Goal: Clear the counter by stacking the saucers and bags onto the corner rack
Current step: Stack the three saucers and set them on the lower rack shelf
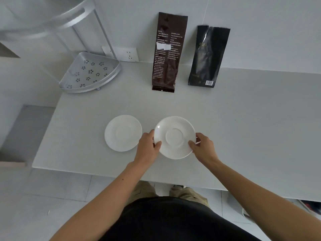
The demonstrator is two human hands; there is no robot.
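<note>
Two white saucers are near the counter's front. The right saucer is held at its rim from both sides, my left hand on its left edge and my right hand on its right edge. The left saucer lies flat on the counter, untouched, just left of my left hand. A tall brown bag and a shorter black bag stand leaning against the back wall. The silver corner rack stands at the back left, its perforated lower shelf bare; an upper shelf shows at the top left.
The white counter ends at a left edge near the rack and a front edge near my body. A wall socket sits behind the rack's right leg. Tiled floor lies below.
</note>
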